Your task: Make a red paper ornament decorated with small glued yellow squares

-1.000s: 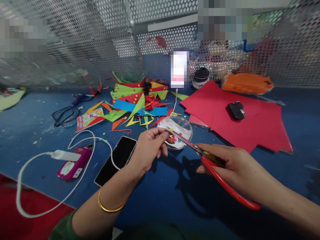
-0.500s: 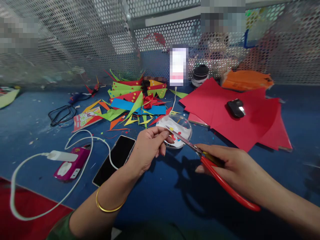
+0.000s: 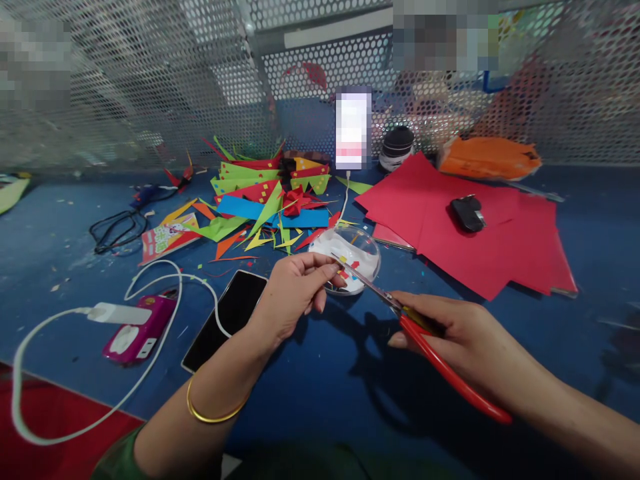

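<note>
My right hand (image 3: 450, 323) grips a pair of scissors with red handles (image 3: 445, 367), its narrow metal blades pointing up and left. At the blade tips my left hand (image 3: 295, 293) pinches thumb and fingers together. Whatever lies between those fingertips is too small to make out. Just beyond the tips is a clear round dish (image 3: 369, 263) with a white lining and small red, yellow and blue paper bits in it. A tiny yellow bit (image 3: 343, 259) shows close to the blades. A gold bangle (image 3: 215, 419) circles my left wrist.
Cut paper pieces (image 3: 270, 200) in several colours lie behind the dish. Red sheets (image 3: 460, 247) with a black object (image 3: 467, 213) are at the right. A black phone (image 3: 225, 320), purple power bank (image 3: 140, 330) and white cable occupy the left. A lit phone (image 3: 351, 133) leans against the perforated metal screen.
The whole view has shifted a little, so things appear slightly further left. Both hands and the scissors keep nearly the same pose.
</note>
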A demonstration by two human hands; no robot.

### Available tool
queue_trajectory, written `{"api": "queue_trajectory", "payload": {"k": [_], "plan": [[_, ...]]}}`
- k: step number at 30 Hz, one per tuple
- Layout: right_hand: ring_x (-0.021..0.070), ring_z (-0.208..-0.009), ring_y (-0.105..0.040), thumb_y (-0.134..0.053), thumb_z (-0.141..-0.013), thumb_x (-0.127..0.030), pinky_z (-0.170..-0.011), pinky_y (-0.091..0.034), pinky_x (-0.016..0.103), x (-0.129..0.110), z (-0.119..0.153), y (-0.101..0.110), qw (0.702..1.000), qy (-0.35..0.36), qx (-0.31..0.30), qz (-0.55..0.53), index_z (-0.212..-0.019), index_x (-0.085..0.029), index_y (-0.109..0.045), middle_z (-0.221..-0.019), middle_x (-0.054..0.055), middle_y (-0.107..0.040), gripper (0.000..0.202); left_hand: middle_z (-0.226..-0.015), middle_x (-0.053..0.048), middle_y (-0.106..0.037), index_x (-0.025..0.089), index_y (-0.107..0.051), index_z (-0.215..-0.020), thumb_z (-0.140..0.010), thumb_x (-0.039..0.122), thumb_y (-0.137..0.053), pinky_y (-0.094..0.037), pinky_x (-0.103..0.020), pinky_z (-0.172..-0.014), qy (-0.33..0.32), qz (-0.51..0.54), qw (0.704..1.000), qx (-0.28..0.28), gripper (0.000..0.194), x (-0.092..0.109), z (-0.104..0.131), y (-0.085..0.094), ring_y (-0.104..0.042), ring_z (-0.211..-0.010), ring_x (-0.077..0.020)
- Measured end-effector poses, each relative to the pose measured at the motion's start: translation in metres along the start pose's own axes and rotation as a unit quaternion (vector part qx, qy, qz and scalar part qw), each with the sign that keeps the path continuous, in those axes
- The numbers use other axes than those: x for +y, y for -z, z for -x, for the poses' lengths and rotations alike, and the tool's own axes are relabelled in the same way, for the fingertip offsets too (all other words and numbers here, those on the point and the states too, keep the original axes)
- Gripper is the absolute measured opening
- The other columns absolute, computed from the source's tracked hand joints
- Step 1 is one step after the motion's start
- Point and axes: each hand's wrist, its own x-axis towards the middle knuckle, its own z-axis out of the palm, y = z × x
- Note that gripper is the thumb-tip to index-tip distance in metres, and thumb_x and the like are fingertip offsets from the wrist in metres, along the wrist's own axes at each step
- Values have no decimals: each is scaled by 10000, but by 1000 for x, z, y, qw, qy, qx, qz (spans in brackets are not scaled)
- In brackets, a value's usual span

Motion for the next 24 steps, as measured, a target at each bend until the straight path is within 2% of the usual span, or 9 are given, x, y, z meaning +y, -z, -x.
{"api": "queue_trajectory", "payload": {"k": [6, 11, 15, 20, 24], "plan": [[216, -877, -683, -700, -849, -504, -679, -554, 282, 0, -1, -1, 999, -26, -6, -23, -981, -258, -768, -982, 22, -772, 287, -776, -63, -765, 163, -723, -782, -810, 304, -696, -222, -199, -354, 14, -34, 999, 1, 146, 1, 1, 2, -444, -357, -22], [201, -801, -666, -692, -850, -524, -626, -533, 268, -1, -2, 0, 999, -33, -15, -30, -938, -257, -770, -870, 18, -753, 292, -753, -61, -763, 176, -728, -721, -805, 316, -711, -208, -207, -363, 13, -36, 999, 3, 164, 1, 0, 1, -427, -359, -20], [192, -757, -650, -687, -853, -514, -570, -501, 246, 1, -1, 0, 999, -34, -6, -28, -995, -267, -776, -817, 10, -733, 298, -743, -64, -764, 172, -730, -729, -797, 305, -719, -220, -200, -360, 24, -37, 999, 9, 150, 1, -1, 1, -438, -363, -26], [148, -599, -554, -678, -832, -590, -488, -432, 236, 10, 2, 0, 997, -53, 3, -53, -1158, -245, -728, -696, -15, -634, 477, -749, -46, -767, 161, -727, -797, -809, 296, -719, -239, -177, -341, 24, -8, 999, 20, 135, -1, 0, 2, -462, -358, -28], [131, -561, -513, -695, -802, -621, -490, -424, 235, 11, 4, 1, 998, -57, -13, -10, -1242, -256, -673, -688, -35, -616, 572, -748, -41, -765, 154, -729, -868, -844, 266, -702, -231, -164, -327, 17, 15, 999, 24, 118, -2, 0, 2, -474, -348, -24]]}}
